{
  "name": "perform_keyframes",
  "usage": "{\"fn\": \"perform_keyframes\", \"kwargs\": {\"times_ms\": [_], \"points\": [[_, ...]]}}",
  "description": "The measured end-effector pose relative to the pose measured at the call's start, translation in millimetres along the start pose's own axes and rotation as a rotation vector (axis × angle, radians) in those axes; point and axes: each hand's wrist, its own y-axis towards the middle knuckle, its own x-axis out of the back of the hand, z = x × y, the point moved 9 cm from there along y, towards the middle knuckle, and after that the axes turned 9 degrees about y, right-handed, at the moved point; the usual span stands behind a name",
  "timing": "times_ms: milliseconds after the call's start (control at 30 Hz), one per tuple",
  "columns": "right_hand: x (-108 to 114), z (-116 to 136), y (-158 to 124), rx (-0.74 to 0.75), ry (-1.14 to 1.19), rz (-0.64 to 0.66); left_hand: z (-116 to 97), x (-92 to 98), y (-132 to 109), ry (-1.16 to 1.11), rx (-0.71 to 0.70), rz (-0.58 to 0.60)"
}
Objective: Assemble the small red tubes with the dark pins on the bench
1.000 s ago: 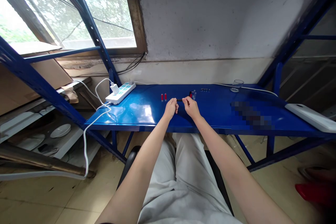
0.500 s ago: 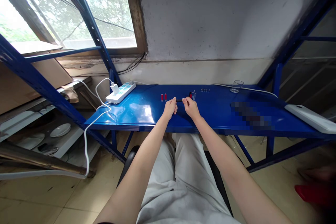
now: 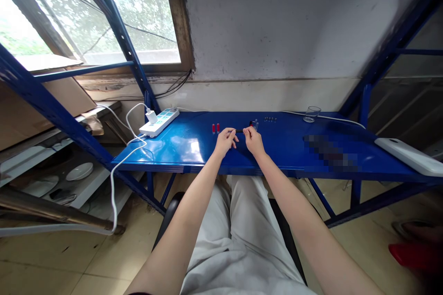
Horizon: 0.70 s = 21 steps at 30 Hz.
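Note:
A thin black rod (image 3: 239, 131) runs level between my two hands, above the blue table (image 3: 180, 147). My left hand (image 3: 225, 141) pinches its left end, with some fingers spread loosely below. At the right end, my right hand (image 3: 254, 141) grips it between thumb and fingers. Two small red pieces (image 3: 215, 128) stand side by side just behind my left hand. Behind my right hand lie a small red and black item (image 3: 251, 124) and clear pieces (image 3: 256, 124), partly hidden. Several tiny metallic parts (image 3: 270, 119) form a row farther back.
A white power strip (image 3: 159, 122) with a plug and cables lies at the table's left. Toward the right are a clear glass (image 3: 312, 114), a blurred dark object (image 3: 330, 152) and a white flat object (image 3: 410, 156). Blue frame posts flank both sides.
My left hand's fingers have loosened and spread a little below the rod. My right hand has shifted slightly right, and more of the black rod shows between the hands.

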Motion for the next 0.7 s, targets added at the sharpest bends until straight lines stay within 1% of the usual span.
{"fn": "perform_keyframes", "kwargs": {"times_ms": [167, 333, 533, 700], "points": [[-1.4, 2.5, -0.5, 0.007, -0.002, 0.008, 4.4, 1.2, 1.2, 0.053, 0.008, -0.02], [-2.4, 3.7, -0.7, 0.006, 0.01, 0.018, 2.0, 0.6, 0.2, 0.107, -0.017, -0.026], [-2.9, 3.9, -0.8, 0.006, 0.02, 0.013, 0.7, 0.7, -0.4, 0.081, -0.022, -0.036], [-4.0, 6.3, -0.6, 0.011, 0.023, 0.024, 2.2, 1.2, -0.6, 0.034, 0.03, -0.039]]}}
